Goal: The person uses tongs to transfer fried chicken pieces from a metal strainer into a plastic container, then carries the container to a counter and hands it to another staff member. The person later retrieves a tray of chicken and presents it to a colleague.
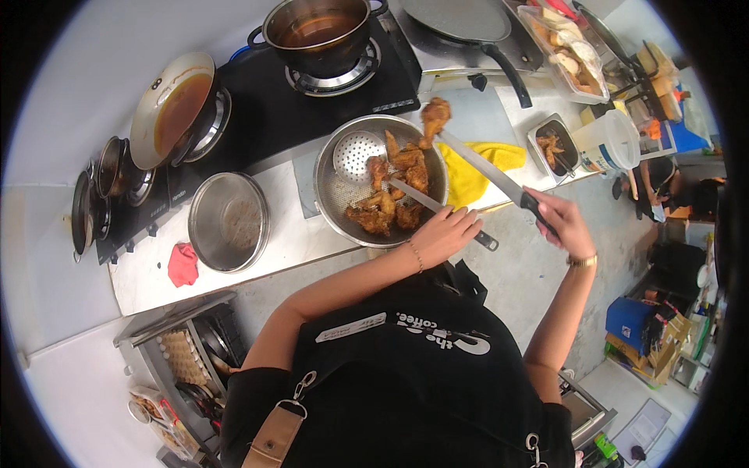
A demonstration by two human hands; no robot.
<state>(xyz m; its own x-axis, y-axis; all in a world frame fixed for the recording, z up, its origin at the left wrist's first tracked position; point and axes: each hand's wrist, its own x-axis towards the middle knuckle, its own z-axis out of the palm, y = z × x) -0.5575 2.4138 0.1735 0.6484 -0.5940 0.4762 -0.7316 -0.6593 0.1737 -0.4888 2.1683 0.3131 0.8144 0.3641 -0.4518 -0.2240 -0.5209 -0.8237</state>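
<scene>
My right hand (559,225) grips a long knife (483,167) by its black handle. At the blade's far end, above the bowl's right rim, is a piece of fried chicken (436,117). My left hand (442,237) lies over the handle of a metal utensil (418,195) that reaches into a large perforated metal bowl (325,199); the handle's black end sticks out beyond my fingers. Several browned chicken pieces (374,213) lie in the bowl, beside the round perforated head of a skimmer (358,157). A yellow cloth (468,181) lies right of the bowl.
Behind the bowl, a black gas hob (251,105) carries a pot (316,35) and a wok (169,117) of brown liquid. An empty metal pot (228,222) and red cloth (182,264) sit left. To the right are a small metal container (553,146) and flat pan (462,17). A person (658,181) is farther off.
</scene>
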